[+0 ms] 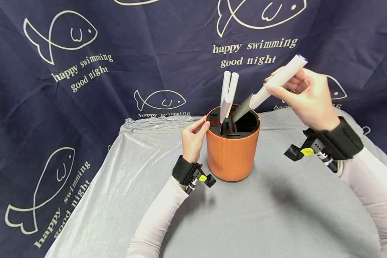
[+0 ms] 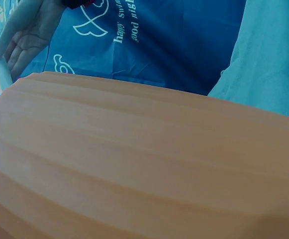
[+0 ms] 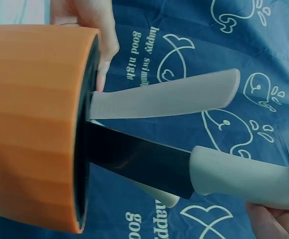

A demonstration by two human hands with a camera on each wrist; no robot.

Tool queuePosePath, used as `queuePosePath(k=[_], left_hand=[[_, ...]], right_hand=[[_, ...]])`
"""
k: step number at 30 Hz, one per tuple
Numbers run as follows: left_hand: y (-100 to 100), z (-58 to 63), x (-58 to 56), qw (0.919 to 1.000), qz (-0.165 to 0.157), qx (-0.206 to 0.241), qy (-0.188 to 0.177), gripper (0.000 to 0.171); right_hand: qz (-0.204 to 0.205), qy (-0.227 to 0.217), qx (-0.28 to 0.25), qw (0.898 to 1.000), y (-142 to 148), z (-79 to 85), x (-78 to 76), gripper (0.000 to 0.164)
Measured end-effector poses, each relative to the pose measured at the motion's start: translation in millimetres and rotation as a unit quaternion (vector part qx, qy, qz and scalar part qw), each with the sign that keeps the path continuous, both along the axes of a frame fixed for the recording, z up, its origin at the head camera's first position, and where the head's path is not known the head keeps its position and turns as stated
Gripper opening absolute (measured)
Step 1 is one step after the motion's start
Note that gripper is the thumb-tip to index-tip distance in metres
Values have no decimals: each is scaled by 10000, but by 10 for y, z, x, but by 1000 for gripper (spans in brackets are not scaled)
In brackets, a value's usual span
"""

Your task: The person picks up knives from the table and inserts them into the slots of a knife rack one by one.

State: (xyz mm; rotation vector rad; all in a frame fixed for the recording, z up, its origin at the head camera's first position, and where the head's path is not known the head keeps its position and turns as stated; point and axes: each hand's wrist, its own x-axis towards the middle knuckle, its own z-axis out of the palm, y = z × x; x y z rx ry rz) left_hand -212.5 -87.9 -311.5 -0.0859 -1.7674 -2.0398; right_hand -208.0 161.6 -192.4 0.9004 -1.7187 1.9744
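Observation:
My right hand point(image 1: 313, 96) grips the white handle of a knife point(image 1: 280, 84), tilted up to the right. Its dark broad blade point(image 3: 139, 157) runs down into the black slotted top of an orange round knife holder point(image 1: 232, 154); the blade's tip is hidden inside. At the holder's left rim my left hand point(image 1: 192, 139) holds on with thumb and fingertips. More white-handled knives point(image 1: 225, 86) stand in the slots, left of the held knife. The holder's ribbed side point(image 2: 134, 149) fills most of the left wrist view, with my right hand point(image 2: 27, 40) beyond it.
A grey cloth point(image 1: 142, 172) covers the table under the holder. Behind hangs a dark blue curtain point(image 1: 122, 53) with white fish drawings and lettering. Black wrist straps with small cameras point(image 1: 333, 138) sit on both wrists.

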Motion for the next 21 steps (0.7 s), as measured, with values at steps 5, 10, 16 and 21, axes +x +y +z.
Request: queuePosePath(k=[5,10,16,21], left_hand=[[2,-2,-2,10000,3,-20,1,29],[-2,-5,14,10000,-8,-24,17,29],[-9,-2,34,10000,-46,-50,42,30],[-18,-4,47,9999,-39,-87,35,30]], right_hand=[[1,-25,247,9997,-23,-33,-30,26],[113,-70,516,9986,-71,-80,-74,23],[-149,-82,1103,9938,-132,-154,-110,21],[-626,-83,1814,9814,-193,-211,-137,20]])
